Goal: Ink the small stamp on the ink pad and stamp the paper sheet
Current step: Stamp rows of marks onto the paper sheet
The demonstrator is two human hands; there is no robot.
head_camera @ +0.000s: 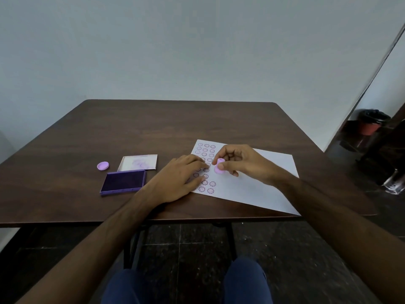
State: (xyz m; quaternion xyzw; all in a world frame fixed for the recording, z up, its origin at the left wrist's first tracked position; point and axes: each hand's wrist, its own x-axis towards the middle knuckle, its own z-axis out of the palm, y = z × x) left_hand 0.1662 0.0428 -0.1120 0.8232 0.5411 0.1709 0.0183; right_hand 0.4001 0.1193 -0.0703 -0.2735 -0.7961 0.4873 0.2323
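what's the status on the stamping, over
Right hand grip shut on small stamp, pressed to paper sheet. Left hand flat, pinning sheet's left edge. Ink pad open, left of sheet. Nothing in the way.

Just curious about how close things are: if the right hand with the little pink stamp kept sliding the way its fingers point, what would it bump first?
Probably the left hand, whose fingertips rest on the paper just beside the stamp held by the right hand. Depth is hard to judge.
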